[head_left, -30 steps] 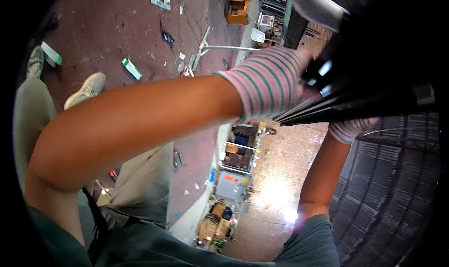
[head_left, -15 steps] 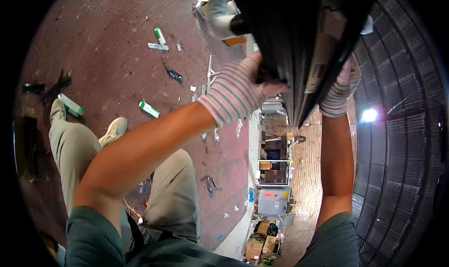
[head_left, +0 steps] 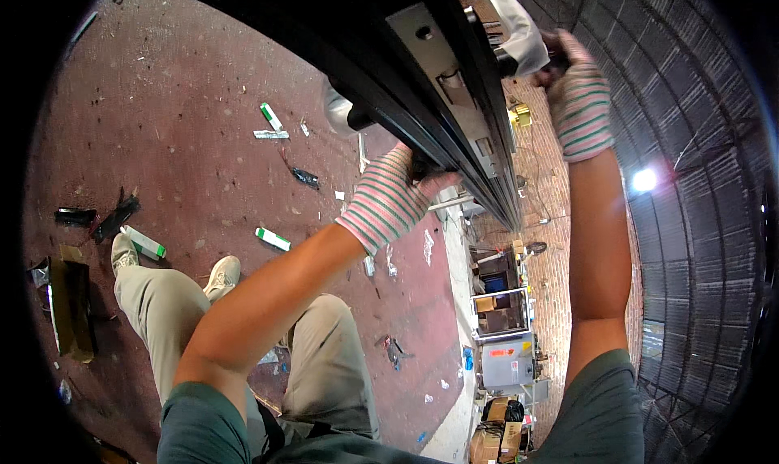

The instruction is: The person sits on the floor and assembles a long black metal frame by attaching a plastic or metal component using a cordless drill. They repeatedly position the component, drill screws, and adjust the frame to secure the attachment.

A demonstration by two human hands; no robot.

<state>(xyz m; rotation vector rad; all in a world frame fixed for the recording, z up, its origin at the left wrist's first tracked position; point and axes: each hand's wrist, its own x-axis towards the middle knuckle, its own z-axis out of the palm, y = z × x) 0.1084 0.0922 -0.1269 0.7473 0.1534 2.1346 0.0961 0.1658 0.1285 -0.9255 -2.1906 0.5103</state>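
Black door (head_left: 381, 86) slants across the upper middle, its narrow edge turned toward the viewer and running from the top down to a point between the two forearms. A metal lock plate (head_left: 445, 70) is set into that edge, with grooved dark strips alongside it. The left hand (head_left: 389, 194), in a striped knit glove, is at the door's left side, just below the left handle (head_left: 337, 111); its fingers curl inward behind the wrist toward the door and its thumb points across at the edge, but a dark shape hides the fingertips, so I can't make out whether they grip anything. The right hand (head_left: 578, 99), gloved alike, is raised on the other side beside the plastic-wrapped right handle (head_left: 523, 38); its fingers are bent near the end of that handle, too blurred to say if they close on it. Between the door's edge and the right forearm there is a gap, through which a brick wall (head_left: 556, 245) shows. On the left, reddish floor (head_left: 211, 172) spreads wide, the small green-and-white box (head_left: 273, 238) lying on it well apart from the left glove.
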